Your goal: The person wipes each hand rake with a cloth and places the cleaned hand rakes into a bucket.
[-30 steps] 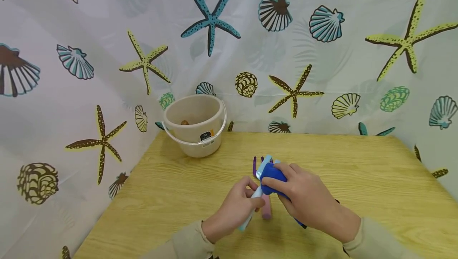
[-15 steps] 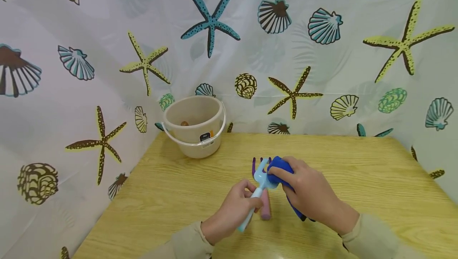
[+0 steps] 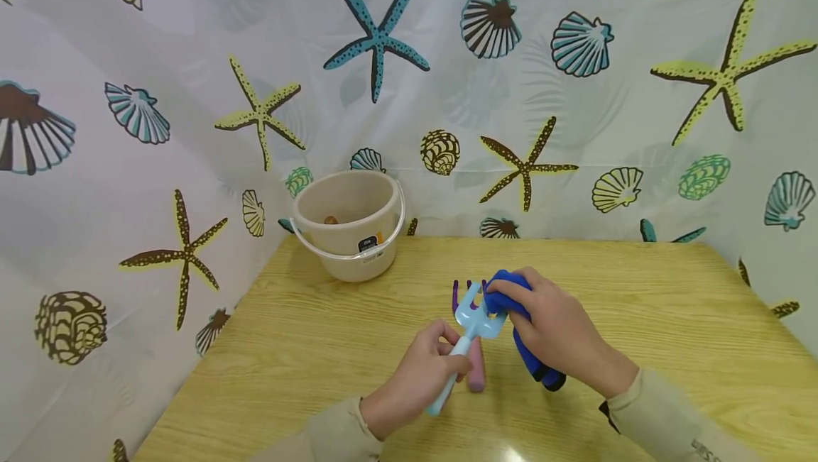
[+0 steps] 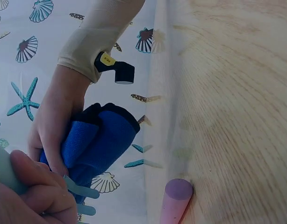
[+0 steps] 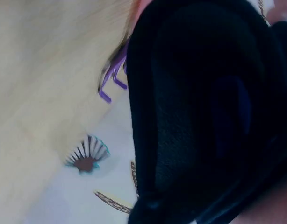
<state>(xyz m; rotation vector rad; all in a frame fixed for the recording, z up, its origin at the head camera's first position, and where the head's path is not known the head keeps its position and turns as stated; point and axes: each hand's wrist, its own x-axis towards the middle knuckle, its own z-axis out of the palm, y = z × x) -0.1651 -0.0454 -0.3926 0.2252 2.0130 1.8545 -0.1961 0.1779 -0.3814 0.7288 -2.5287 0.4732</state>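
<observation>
My left hand (image 3: 418, 370) grips the handle of a light blue hand fork (image 3: 469, 331) above the table, its tines pointing away from me. My right hand (image 3: 552, 320) pinches a folded blue cloth (image 3: 529, 355) with black edging against the fork's right-hand tine; the lower part of the cloth hangs down. The fork's tines (image 4: 85, 191) show beside the cloth in the left wrist view, and black trim (image 5: 148, 93) fills much of the right wrist view. Below the fork lies a hand rake with a pink handle (image 3: 476, 373) and purple prongs (image 3: 456, 297), partly hidden.
A beige bucket (image 3: 341, 238) with a clear handle stands at the back left of the wooden table (image 3: 307, 363). Inside it shows a small brown rounded thing (image 3: 330, 220). A curtain (image 3: 447, 107) printed with shells and starfish surrounds the table's back and sides.
My right hand has moved the cloth off the middle of the fork to its right tine, uncovering the fork's head. More cloth now hangs below that hand. My left hand has barely moved.
</observation>
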